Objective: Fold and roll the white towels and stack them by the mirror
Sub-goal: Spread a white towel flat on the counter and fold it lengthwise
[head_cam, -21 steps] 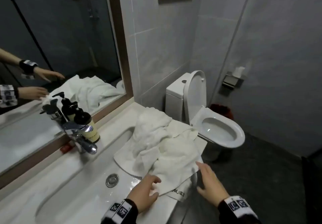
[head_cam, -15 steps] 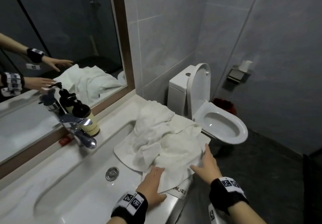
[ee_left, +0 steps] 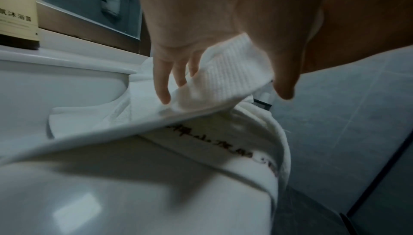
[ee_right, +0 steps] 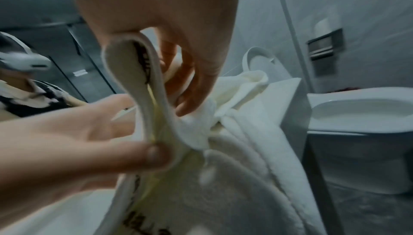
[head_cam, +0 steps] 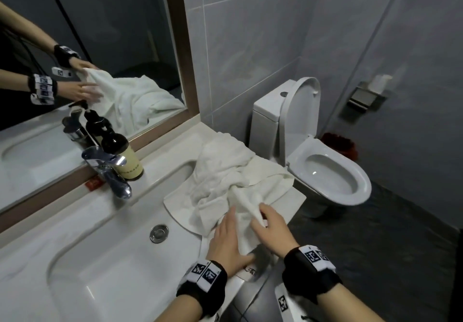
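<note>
Nearest the camera, the left hand (head_cam: 226,240) lies on the towels (head_cam: 225,181) at the front edge of the tabletop (head_cam: 62,221), right of the basin (head_cam: 112,259). The left wrist view shows its thumb and fingers pinching a ribbed white towel edge (ee_left: 225,78). Just right of it, the right hand (head_cam: 271,226) grasps a bunched fold of towel; in the right wrist view a looped hem (ee_right: 143,86) with dark lettering runs between its thumb and fingers. The lettering is blurred and partly folded under, so it cannot be read.

The towels form one crumpled heap that overlaps the basin's right rim and reaches back toward the mirror (head_cam: 100,33). How many towels make up the heap cannot be counted, since they hide one another.

Behind the basin stand one tap (head_cam: 110,171) and one dark pump bottle (head_cam: 122,153); its label text is too small to make out. The mirror repeats the hands and the heap.

Far right of the basin, past the tabletop's end, is one toilet (head_cam: 325,171) with its lid up, something red (head_cam: 340,143) half hidden behind it, and a paper holder (head_cam: 365,98) on the wall.
</note>
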Demonstrator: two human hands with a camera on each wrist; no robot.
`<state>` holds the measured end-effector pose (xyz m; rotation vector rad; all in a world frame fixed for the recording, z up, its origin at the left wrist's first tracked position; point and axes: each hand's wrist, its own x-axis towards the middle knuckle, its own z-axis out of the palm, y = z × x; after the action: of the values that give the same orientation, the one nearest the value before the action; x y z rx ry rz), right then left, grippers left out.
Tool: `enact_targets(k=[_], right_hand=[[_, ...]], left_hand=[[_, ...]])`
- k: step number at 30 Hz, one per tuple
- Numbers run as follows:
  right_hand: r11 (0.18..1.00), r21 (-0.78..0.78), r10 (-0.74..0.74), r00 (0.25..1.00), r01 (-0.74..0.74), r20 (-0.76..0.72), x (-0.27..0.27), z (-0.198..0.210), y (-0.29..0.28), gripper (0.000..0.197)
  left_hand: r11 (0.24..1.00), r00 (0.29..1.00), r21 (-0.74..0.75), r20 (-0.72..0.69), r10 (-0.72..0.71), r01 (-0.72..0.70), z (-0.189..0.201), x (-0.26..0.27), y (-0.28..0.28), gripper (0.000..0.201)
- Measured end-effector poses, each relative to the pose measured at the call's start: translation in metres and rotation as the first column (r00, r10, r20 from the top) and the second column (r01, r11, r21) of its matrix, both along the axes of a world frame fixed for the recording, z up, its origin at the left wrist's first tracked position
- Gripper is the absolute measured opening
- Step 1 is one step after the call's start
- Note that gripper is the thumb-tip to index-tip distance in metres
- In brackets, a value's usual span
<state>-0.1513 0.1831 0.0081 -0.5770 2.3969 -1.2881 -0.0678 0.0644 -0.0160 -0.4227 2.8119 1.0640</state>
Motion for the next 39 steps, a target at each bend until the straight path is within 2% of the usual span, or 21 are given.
enact_targets(k=[2,4,5,6,8,9,12,14,15,18,21,23,24,27,28,31,33,34,37,39], right_hand=[[0.986,-0.128,0.113,0.991,-0.103,0.073,0.001,0.007,0.000,0.005],[0.961,-0.231,0.187,0.975,-0.155,0.123,-0.002,0.012,0.001,0.008],[0.957,-0.259,0.165,0.981,-0.134,0.103,-0.005,0.012,0.003,0.011],[0.961,-0.262,0.105,0.992,-0.086,0.062,-0.009,0.011,0.006,0.016],[0.981,-0.194,0.011,1.000,-0.015,-0.022,-0.018,0.006,0.009,0.038],[0.989,-0.141,0.035,0.999,-0.041,-0.041,-0.022,0.004,0.009,0.056],[0.957,-0.029,0.287,0.958,-0.288,-0.021,-0.024,-0.001,0.001,0.102],[0.905,0.022,0.424,0.903,-0.424,-0.074,-0.017,-0.004,-0.009,0.115],[0.894,0.026,0.448,0.888,-0.447,-0.102,-0.013,-0.005,-0.014,0.118],[0.893,-0.076,0.437,0.895,-0.443,-0.087,-0.006,-0.001,-0.033,0.120],[0.854,-0.163,0.491,0.869,-0.494,-0.062,0.000,0.013,-0.057,0.119],[0.810,-0.190,0.550,0.831,-0.555,-0.082,0.010,0.023,-0.076,0.111],[0.789,-0.175,0.579,0.808,-0.590,-0.112,0.018,0.028,-0.087,0.098],[0.753,-0.145,0.603,0.762,-0.642,-0.237,0.049,0.040,-0.118,0.033],[0.747,-0.165,0.600,0.760,-0.644,-0.250,0.059,0.043,-0.127,0.024],[0.714,-0.193,0.622,0.737,-0.673,-0.265,0.086,0.049,-0.153,0.030],[0.721,-0.110,0.626,0.711,-0.684,-0.321,0.101,0.044,-0.165,0.043],[0.737,-0.032,0.619,0.694,-0.675,-0.368,0.106,0.040,-0.170,0.050],[0.788,0.260,0.605,0.623,-0.559,-0.495,0.116,0.025,-0.179,0.071],[0.772,0.445,0.627,0.654,-0.453,-0.423,0.108,0.013,-0.177,0.076]], left_hand=[[0.986,0.991,0.101,-0.024,0.132,-0.129,0.006,-0.009,0.005,0.094],[0.976,0.982,0.122,-0.037,0.185,-0.179,0.012,-0.013,-0.001,0.062],[0.975,0.979,0.112,-0.053,0.197,-0.190,0.015,-0.012,-0.007,0.047],[0.970,0.972,0.118,-0.068,0.223,-0.214,0.019,-0.010,-0.012,0.041],[0.944,0.944,0.178,-0.130,0.303,-0.279,0.025,-0.005,-0.024,0.047],[0.923,0.923,0.220,-0.156,0.352,-0.315,0.027,-0.002,-0.030,0.048],[0.847,0.849,0.311,-0.179,0.497,-0.430,0.035,0.005,-0.042,0.032],[0.800,0.796,0.325,-0.183,0.577,-0.505,0.043,0.007,-0.046,0.016],[0.778,0.773,0.350,-0.193,0.604,-0.522,0.048,0.007,-0.047,0.014],[0.701,0.702,0.493,-0.227,0.675,-0.515,0.066,0.012,-0.050,0.014],[0.654,0.604,0.536,-0.300,0.738,-0.533,0.086,0.028,-0.056,0.020],[0.607,0.526,0.554,-0.321,0.788,-0.570,0.095,0.043,-0.065,0.021],[0.575,0.481,0.560,-0.324,0.815,-0.597,0.099,0.052,-0.069,0.024],[0.468,0.332,0.602,-0.331,0.883,-0.647,0.105,0.090,-0.082,0.026],[0.438,0.285,0.607,-0.337,0.897,-0.663,0.106,0.105,-0.087,0.022],[0.395,0.210,0.592,-0.358,0.910,-0.702,0.108,0.152,-0.101,0.019],[0.374,0.173,0.578,-0.373,0.912,-0.725,0.109,0.181,-0.110,0.015],[0.362,0.150,0.573,-0.384,0.911,-0.735,0.109,0.193,-0.115,0.015],[0.335,0.102,0.572,-0.399,0.911,-0.749,0.108,0.224,-0.126,0.033],[0.327,0.106,0.560,-0.390,0.915,-0.761,0.105,0.237,-0.134,0.046]])
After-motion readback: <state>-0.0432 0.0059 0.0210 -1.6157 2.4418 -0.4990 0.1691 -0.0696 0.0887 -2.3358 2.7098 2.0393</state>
